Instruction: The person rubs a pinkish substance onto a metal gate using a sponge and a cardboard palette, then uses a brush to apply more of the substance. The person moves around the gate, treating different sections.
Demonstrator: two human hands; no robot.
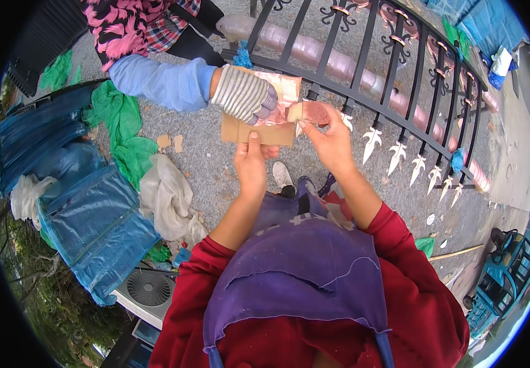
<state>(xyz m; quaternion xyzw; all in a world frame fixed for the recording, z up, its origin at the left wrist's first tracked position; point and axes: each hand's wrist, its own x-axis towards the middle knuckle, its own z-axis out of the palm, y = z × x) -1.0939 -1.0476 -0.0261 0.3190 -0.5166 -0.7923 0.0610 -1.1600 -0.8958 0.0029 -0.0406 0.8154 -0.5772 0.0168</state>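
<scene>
In the left grip (253, 162), clamps the near edge of a brown card (275, 137) under pink foil (289, 88) and a co-worker's striped glove (240, 94); in the right grip (334, 140), pinches a tan-and-reddish piece (314, 113) beside the foil, near a black railing (331, 85).

Left forearm (234, 222), one: bare, angled up and inward; left grip (251, 167): bare, clamped, thumb pointing away from the body, fingertips to its right; right forearm (359, 189), one: bare, slanted up and leftward; right grip (334, 142): bare, thumb and forefinger in a pinch
</scene>
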